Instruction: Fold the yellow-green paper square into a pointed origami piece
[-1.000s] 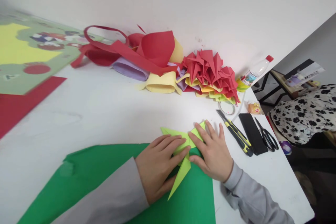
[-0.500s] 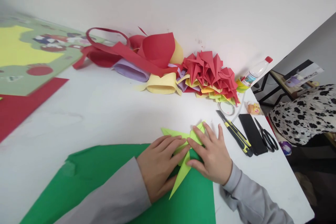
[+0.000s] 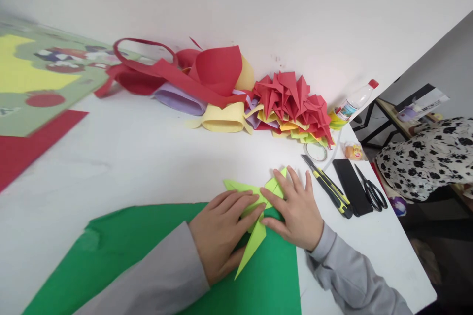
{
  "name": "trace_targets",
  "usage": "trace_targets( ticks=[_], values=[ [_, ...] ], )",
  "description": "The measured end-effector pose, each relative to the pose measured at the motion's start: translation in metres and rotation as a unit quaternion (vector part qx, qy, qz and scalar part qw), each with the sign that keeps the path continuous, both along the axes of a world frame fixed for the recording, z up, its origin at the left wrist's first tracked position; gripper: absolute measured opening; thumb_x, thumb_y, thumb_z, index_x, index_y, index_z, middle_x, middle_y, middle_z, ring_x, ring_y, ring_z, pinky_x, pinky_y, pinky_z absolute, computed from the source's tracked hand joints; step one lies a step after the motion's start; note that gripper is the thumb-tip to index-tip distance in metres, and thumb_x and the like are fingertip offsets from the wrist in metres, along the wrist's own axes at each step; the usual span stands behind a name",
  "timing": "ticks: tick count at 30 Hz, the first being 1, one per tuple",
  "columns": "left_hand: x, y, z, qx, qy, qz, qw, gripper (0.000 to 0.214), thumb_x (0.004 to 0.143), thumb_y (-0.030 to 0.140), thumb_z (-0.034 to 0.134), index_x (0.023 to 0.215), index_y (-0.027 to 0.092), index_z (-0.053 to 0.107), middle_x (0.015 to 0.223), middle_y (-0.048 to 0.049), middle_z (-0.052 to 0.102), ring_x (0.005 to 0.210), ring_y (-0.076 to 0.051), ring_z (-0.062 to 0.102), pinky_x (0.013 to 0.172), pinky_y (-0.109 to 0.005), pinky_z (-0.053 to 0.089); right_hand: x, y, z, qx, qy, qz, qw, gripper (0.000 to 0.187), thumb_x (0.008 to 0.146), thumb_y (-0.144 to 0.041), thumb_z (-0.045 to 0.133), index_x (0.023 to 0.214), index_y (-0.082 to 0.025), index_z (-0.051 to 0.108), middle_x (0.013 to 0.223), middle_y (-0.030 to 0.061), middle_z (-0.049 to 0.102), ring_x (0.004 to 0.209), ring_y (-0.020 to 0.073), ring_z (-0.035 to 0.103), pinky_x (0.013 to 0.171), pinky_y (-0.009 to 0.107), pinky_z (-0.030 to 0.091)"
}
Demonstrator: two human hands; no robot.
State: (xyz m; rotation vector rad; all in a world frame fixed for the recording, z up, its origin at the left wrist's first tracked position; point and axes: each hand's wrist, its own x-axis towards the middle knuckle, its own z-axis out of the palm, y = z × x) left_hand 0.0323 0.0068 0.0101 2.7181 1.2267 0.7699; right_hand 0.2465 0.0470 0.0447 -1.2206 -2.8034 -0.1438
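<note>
Your right grip [image 3: 297, 216] is sliding inward to meet your left grip [image 3: 221, 231]; both, spread flat, are pressing the lime paper fold [image 3: 252, 245], grasping nothing.

Folded lime paper [image 3: 248, 252] is partly covered by left hand [image 3: 220, 234] and right hand [image 3: 297, 214]; green sheet [image 3: 129, 238] is cropped at frame bottom.

A paper-craft corner of a lived-in room is indicated: a white tabletop [image 3: 148, 157] set against a plain wall is covered with coloured paper sheets [image 3: 207, 83], folded red paper pieces [image 3: 291, 101], a utility knife [image 3: 325, 186], scissors [image 3: 371, 189] and a tape roll [image 3: 317, 151], with floral-patterned fabric [image 3: 428, 157] seen beside it.
</note>
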Motion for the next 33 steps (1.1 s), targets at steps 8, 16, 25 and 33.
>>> trace_targets(
  ticks=[8, 16, 25, 33],
  values=[
    [0.0005, 0.0007, -0.0007, 0.003, 0.009, 0.006, 1.000, 0.054, 0.073, 0.020, 0.052, 0.127, 0.017, 0.057, 0.123, -0.0134, 0.063, 0.120, -0.032, 0.052, 0.103, -0.050, 0.040, -0.0037, 0.0007, 0.0012, -0.016, 0.001, -0.007, 1.000, 0.053, 0.094, -0.054, 0.051, 0.141, -0.030, 0.048, 0.158, 0.0047, 0.034, 0.144, 0.0388, 0.023, 0.110, 0.072, 0.012],
    [0.0017, 0.0000, 0.0005, 0.009, 0.005, 0.009, 1.000, 0.051, 0.074, 0.020, 0.051, 0.125, 0.016, 0.059, 0.124, -0.0144, 0.063, 0.120, -0.032, 0.051, 0.102, -0.051, 0.040, -0.0025, -0.0019, -0.0015, 0.027, 0.019, -0.004, 0.999, 0.049, 0.094, -0.052, 0.051, 0.136, -0.026, 0.053, 0.154, 0.0097, 0.040, 0.142, 0.0375, 0.028, 0.111, 0.071, 0.006],
    [0.0024, -0.0005, 0.0006, -0.002, -0.021, 0.003, 1.000, 0.050, 0.075, 0.018, 0.050, 0.124, 0.016, 0.059, 0.124, -0.0138, 0.063, 0.120, -0.032, 0.052, 0.103, -0.051, 0.040, -0.0076, -0.0025, 0.0007, 0.039, 0.012, -0.023, 0.999, 0.052, 0.095, -0.054, 0.049, 0.137, -0.022, 0.052, 0.150, 0.0106, 0.046, 0.142, 0.0364, 0.030, 0.114, 0.068, 0.004],
    [0.0009, 0.0001, -0.0031, 0.000, -0.006, 0.004, 1.000, 0.055, 0.072, 0.017, 0.052, 0.127, 0.017, 0.057, 0.125, -0.0133, 0.063, 0.123, -0.032, 0.051, 0.104, -0.050, 0.039, -0.0052, 0.0013, -0.0012, 0.026, 0.010, -0.016, 0.999, 0.055, 0.094, -0.056, 0.050, 0.141, -0.028, 0.048, 0.155, 0.0098, 0.037, 0.141, 0.0394, 0.030, 0.110, 0.072, 0.008]
  ],
)
